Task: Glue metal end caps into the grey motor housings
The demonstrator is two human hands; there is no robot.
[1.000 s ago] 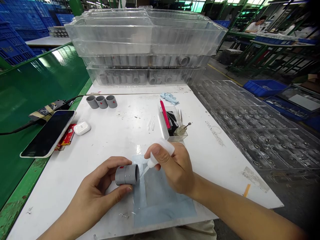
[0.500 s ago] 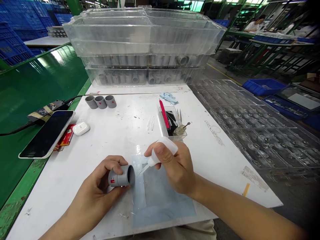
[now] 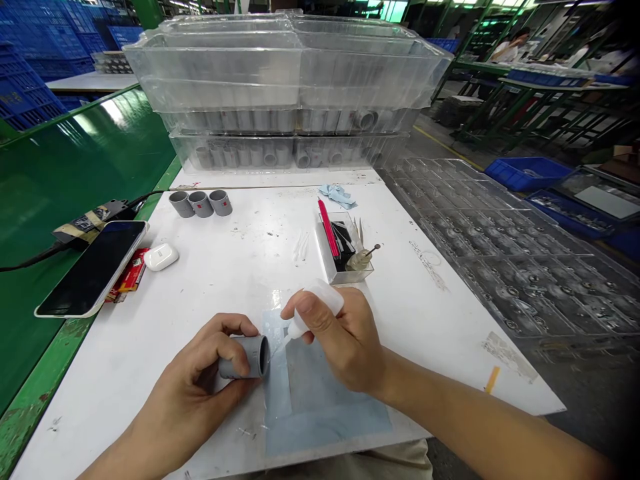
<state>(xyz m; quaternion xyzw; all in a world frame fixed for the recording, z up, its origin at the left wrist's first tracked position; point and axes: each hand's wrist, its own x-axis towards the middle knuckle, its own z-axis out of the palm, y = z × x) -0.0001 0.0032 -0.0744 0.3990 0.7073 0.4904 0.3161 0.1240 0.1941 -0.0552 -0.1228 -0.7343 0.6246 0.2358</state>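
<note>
My left hand (image 3: 200, 380) grips a short grey tube (image 3: 245, 350) lying on its side, its open end facing right. In my right hand (image 3: 345, 340) is a white squeeze bottle (image 3: 320, 300), tilted so its thin clear nozzle points down and left, close by the tube's open rim. Whether the tip touches the rim I cannot tell. Both hands are over the table, around a light blue sheet (image 3: 345, 427). Three more grey tubes (image 3: 200, 204) stand in a row at the back left.
A clear box (image 3: 345, 273) holds a red pen, tweezers and a small glass bottle. Clear trays (image 3: 300, 80) with grey tubes are stacked at the back. At left lie a phone (image 3: 93, 267) and a white earbud case (image 3: 161, 257). A crumpled blue cloth (image 3: 337, 195) lies behind the box.
My right hand has brought the bottle slightly left and down, nearer the tube's rim. The tube has turned in my left hand, and its red mark no longer shows.
</note>
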